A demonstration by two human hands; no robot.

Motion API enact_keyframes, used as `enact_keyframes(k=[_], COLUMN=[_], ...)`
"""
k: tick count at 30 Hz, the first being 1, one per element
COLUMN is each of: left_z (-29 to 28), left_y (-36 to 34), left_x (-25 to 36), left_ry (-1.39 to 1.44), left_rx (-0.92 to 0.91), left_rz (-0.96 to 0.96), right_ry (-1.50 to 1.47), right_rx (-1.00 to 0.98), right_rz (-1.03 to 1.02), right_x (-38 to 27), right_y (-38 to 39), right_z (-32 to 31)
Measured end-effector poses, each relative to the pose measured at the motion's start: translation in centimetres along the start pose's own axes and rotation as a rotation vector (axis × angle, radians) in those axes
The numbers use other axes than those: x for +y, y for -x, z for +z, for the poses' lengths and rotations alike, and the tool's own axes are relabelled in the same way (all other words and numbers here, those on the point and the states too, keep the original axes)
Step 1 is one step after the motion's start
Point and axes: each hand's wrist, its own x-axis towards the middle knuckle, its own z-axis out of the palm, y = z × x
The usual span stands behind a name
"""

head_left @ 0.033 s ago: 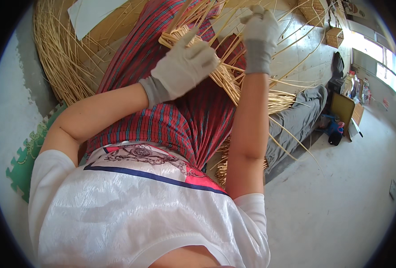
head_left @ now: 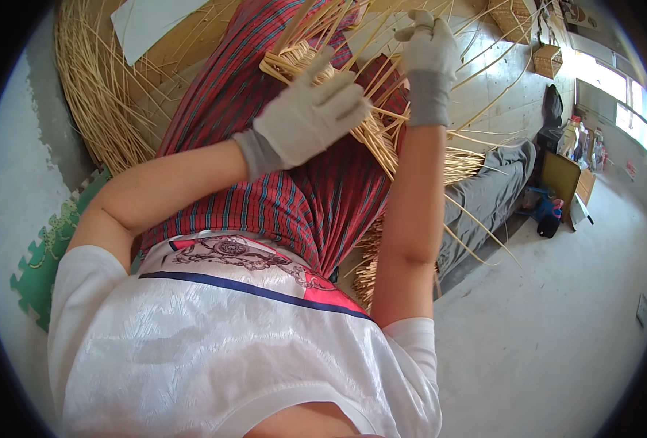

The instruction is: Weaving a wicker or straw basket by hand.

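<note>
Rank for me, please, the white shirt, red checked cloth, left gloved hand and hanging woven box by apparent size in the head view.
1. White shirt
2. Red checked cloth
3. Left gloved hand
4. Hanging woven box
The box hangs farther off; its true size is unsure.

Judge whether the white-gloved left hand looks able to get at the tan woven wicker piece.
Probably yes: the open left hand overlaps the wicker piece in view, with nothing visible in between; contact is unclear.
</note>
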Motion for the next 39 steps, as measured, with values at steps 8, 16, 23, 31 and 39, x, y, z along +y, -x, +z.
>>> enact_keyframes(k=[8, 16, 23, 31, 39], left_z=[4.3, 4.1, 2.9, 0.3, 0.2], left_y=[0.1, 0.9, -0.5, -5.5, -5.1], left_x=[0.1, -1.2, -1.7, -2.1, -1.5], left_ry=[-0.107, -0.035, 0.063, 0.325, 0.348], left_rx=[0.004, 0.033, -0.28, -0.814, -0.792], left_rz=[0.065, 0.109, 0.165, -0.095, -0.329], right_ry=[0.9, 0.803, -0.784, 0.022, 0.532], right_rx=[-0.879, -0.14, 0.069, 0.103, 0.405], right_rz=[-0.695, -0.037, 0.912, 0.274, -0.142], right_x=[2.4, -2.6, 3.6, 0.4, -0.6], right_y=[6.4, 15.3, 23.7, 12.3, 6.7], right_z=[-3.7, -6.1, -5.8, -11.3, -8.5])
